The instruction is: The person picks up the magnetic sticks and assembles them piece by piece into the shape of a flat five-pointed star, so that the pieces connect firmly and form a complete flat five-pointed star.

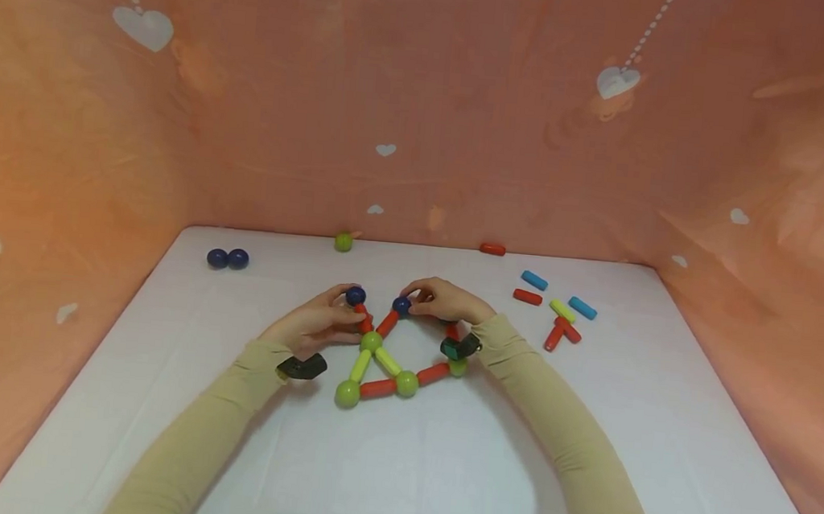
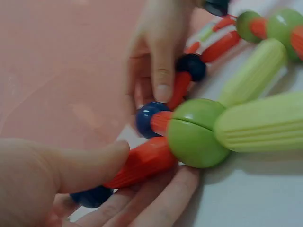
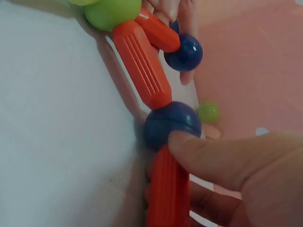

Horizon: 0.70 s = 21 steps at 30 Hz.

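Observation:
A toy structure of ribbed rods and balls lies on the white table between the hands. My left hand (image 1: 316,318) grips a red rod (image 2: 147,158), thumb on top and fingers beneath. That rod joins a green ball (image 2: 196,133) to a dark blue ball (image 1: 355,296). With thumb and fingers, my right hand (image 1: 445,298) pinches another dark blue ball (image 3: 171,122). One red rod (image 3: 143,66) runs from it to the same green ball; a second red rod (image 3: 168,194) leads off beneath the hand. Nearer me, yellow-green rods (image 1: 389,361) and red rods (image 1: 377,388) link several green balls (image 1: 407,383).
Two dark blue balls (image 1: 238,259) sit at the back left. A loose green ball (image 1: 344,242) and a red rod (image 1: 492,249) lie along the back edge. Right of the hands are blue rods (image 1: 582,307), red rods (image 1: 527,297) and a yellow-green rod (image 1: 563,310). Patterned cloth (image 1: 438,114) surrounds the table.

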Tool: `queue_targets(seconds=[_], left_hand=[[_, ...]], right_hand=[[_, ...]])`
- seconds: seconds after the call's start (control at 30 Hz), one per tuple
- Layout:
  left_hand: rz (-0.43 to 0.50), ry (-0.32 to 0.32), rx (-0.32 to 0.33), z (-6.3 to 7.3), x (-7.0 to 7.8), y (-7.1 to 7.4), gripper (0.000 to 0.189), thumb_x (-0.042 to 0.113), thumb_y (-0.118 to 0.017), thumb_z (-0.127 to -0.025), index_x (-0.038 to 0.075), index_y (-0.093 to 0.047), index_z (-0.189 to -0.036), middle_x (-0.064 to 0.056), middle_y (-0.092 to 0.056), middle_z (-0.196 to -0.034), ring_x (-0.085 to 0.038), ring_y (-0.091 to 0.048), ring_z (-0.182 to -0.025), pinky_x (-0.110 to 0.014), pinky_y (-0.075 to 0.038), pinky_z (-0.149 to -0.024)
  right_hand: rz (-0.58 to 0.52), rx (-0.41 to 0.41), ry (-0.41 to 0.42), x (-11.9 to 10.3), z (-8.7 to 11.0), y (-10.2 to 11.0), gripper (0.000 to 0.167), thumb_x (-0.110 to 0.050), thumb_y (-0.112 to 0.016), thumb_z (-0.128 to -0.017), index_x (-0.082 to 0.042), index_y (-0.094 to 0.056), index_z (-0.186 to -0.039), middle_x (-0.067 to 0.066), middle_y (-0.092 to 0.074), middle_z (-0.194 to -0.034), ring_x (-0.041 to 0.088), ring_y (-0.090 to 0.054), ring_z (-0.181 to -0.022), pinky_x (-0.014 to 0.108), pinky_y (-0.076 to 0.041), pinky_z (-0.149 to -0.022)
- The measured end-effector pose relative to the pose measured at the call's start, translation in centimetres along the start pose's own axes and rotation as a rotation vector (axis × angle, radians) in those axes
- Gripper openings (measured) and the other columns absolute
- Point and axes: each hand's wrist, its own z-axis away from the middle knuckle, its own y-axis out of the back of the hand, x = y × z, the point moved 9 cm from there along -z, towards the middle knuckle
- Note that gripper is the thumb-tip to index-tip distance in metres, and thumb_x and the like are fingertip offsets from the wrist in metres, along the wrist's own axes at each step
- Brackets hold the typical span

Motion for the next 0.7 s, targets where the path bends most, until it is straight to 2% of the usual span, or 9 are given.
queue_targets(seconds=[0.07, 0.2, 0.27, 0.4, 0.53, 0.7], left_hand=[[-0.036, -0.016, 0.009, -0.3, 0.1, -0.4, 0.075, -0.006, -0.057, -0.092, 0.017, -0.017, -0.151, -0.02, -0.038, -0.137, -0.029, -0.055, -0.11, -0.044, -0.049, -0.091], [-0.107, -0.068, 0.001, -1.1, 0.5, -0.7, 0.059, -0.006, -0.056, -0.092, 0.003, -0.024, -0.141, -0.023, -0.048, -0.127, -0.029, -0.058, -0.108, -0.041, -0.05, -0.09], [-0.135, -0.075, -0.009, -1.5, 0.6, -0.7, 0.053, -0.005, -0.057, -0.092, 0.0, -0.028, -0.136, -0.022, -0.049, -0.125, -0.028, -0.06, -0.105, -0.039, -0.05, -0.089], [-0.187, -0.052, -0.048, -2.4, 1.1, -1.1, 0.056, -0.004, -0.059, -0.091, 0.001, -0.029, -0.139, -0.021, -0.045, -0.131, -0.026, -0.059, -0.104, -0.039, -0.049, -0.09], [-0.214, -0.023, -0.082, -3.1, 1.6, -2.3, 0.064, -0.004, -0.056, -0.092, 0.004, -0.024, -0.147, -0.02, -0.035, -0.144, -0.025, -0.053, -0.112, -0.036, -0.047, -0.094], [-0.189, -0.041, -0.099, -4.1, 2.1, -3.7, 0.058, -0.009, -0.051, -0.092, -0.001, -0.027, -0.145, -0.023, -0.039, -0.143, -0.023, -0.052, -0.11, -0.031, -0.046, -0.091]], right_hand=[[0.015, -0.008, -0.003, 0.0, 0.2, 0.0, 0.037, -0.01, -0.059, -0.095, -0.008, -0.056, -0.131, 0.014, -0.061, -0.114, 0.024, -0.056, -0.102, 0.035, -0.046, -0.088], [0.039, -0.019, -0.014, 0.1, 0.9, -0.1, 0.039, -0.011, -0.057, -0.096, -0.009, -0.053, -0.135, 0.015, -0.059, -0.118, 0.025, -0.055, -0.103, 0.036, -0.045, -0.089], [0.047, -0.014, -0.026, 0.3, 1.2, 0.0, 0.038, -0.012, -0.058, -0.095, -0.009, -0.055, -0.133, 0.014, -0.06, -0.117, 0.024, -0.055, -0.102, 0.036, -0.045, -0.087], [0.038, -0.008, -0.076, 1.0, 2.0, 0.4, 0.036, -0.016, -0.062, -0.093, -0.009, -0.058, -0.128, 0.012, -0.06, -0.111, 0.024, -0.053, -0.098, 0.035, -0.045, -0.084], [0.025, 0.004, -0.11, 1.9, 3.0, 0.7, 0.034, -0.019, -0.067, -0.089, -0.008, -0.061, -0.121, 0.009, -0.06, -0.101, 0.022, -0.052, -0.092, 0.032, -0.044, -0.078], [-0.035, -0.022, -0.113, 2.3, 4.8, 0.7, 0.029, -0.021, -0.068, -0.089, -0.005, -0.063, -0.113, 0.005, -0.062, -0.086, 0.019, -0.055, -0.077, 0.027, -0.046, -0.067]])
